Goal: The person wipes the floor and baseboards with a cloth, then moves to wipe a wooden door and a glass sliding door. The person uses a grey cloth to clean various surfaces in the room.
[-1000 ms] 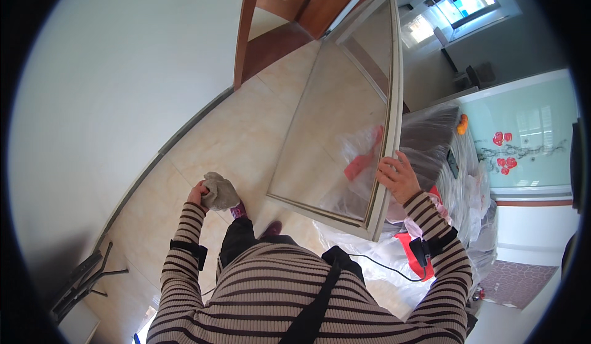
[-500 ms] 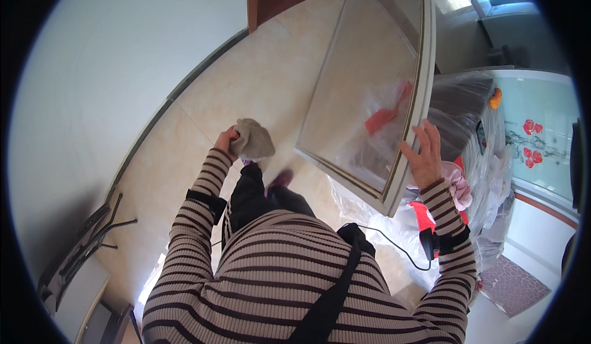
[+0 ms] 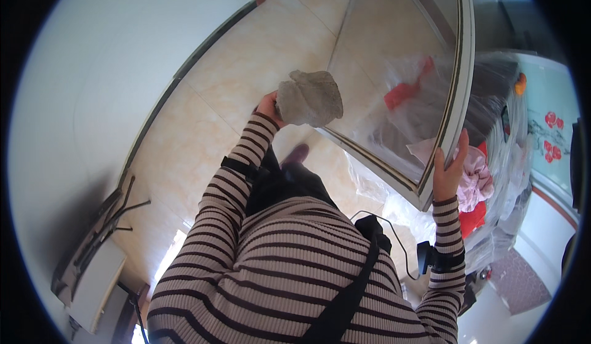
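Observation:
My left hand (image 3: 269,108) is closed on a folded grey-beige cloth (image 3: 311,99), raised beside the lower left part of a framed glass panel (image 3: 462,73). The cloth overlaps the panel's edge in view; whether it touches the glass I cannot tell. With its thumb on one side of the pale frame and its fingers round the other, my right hand (image 3: 448,176) grips the panel near its near right corner. Through the glass a red strip (image 3: 403,93) and clear plastic sheeting show.
Right of the panel, plastic-covered things carry a pink cloth (image 3: 475,179). Beyond is a pale green surface (image 3: 542,92) with red flowers. A white wall (image 3: 111,85) runs along the left, with a dark metal rack (image 3: 101,221) by it. Beige tiles (image 3: 209,85) cover the floor.
My left hand has brought the cloth up and right, closer to the glass panel. The panel appears further right in view, with my right hand still at its edge, now lower down.

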`<state>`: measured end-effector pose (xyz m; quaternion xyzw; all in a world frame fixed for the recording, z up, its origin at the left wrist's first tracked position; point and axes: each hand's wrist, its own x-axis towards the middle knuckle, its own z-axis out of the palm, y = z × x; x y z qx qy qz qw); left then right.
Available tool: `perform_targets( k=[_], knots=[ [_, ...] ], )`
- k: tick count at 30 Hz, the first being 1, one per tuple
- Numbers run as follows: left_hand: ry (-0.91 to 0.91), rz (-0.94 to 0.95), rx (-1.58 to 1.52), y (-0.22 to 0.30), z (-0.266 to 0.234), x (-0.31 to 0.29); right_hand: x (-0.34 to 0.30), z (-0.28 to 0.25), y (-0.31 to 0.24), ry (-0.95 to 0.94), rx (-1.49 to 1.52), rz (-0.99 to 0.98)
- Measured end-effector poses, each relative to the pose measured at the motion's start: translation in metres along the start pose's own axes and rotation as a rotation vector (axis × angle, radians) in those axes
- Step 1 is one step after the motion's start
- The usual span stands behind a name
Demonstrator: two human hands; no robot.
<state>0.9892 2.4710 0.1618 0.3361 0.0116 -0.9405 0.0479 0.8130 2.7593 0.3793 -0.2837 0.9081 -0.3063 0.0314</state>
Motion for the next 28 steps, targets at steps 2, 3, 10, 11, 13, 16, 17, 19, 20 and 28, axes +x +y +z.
perform_targets(
  k=[2, 3, 10, 11, 13, 16, 17, 19, 20, 28],
  knots=[
    [-0.090, -0.011, -0.096, -0.003, 0.005, 0.015, -0.003, -0.002, 0.004, -0.042, -0.003, 0.082],
    [-0.150, -0.034, -0.157, -0.007, 0.005, 0.023, -0.004, -0.002, 0.005, -0.068, 0.055, 0.153],
    [0.121, -0.245, 0.048, 0.001, 0.000, 0.110, -0.004, 0.004, -0.008, 0.001, 0.148, 0.352],
    [0.131, -0.284, 0.103, 0.004, -0.002, 0.122, -0.004, 0.005, -0.009, 0.005, 0.214, 0.376],
    [0.175, -0.367, 0.198, 0.013, -0.013, 0.143, -0.002, 0.005, -0.011, -0.008, 0.057, 0.356],
    [0.223, -0.425, 0.346, 0.018, -0.030, 0.166, -0.003, 0.006, -0.009, 0.005, 0.180, 0.385],
    [0.196, -0.412, 0.364, 0.015, -0.034, 0.176, -0.004, 0.006, -0.007, 0.011, 0.093, 0.375],
    [0.162, -0.376, 0.447, 0.002, -0.049, 0.192, -0.006, 0.005, -0.006, 0.013, 0.134, 0.390],
    [0.124, -0.353, 0.476, -0.005, -0.060, 0.201, -0.007, 0.005, -0.007, 0.009, 0.133, 0.389],
    [0.253, -0.316, 0.597, -0.118, -0.137, 0.255, -0.012, 0.008, -0.005, 0.094, -0.012, 0.486]
  ],
)
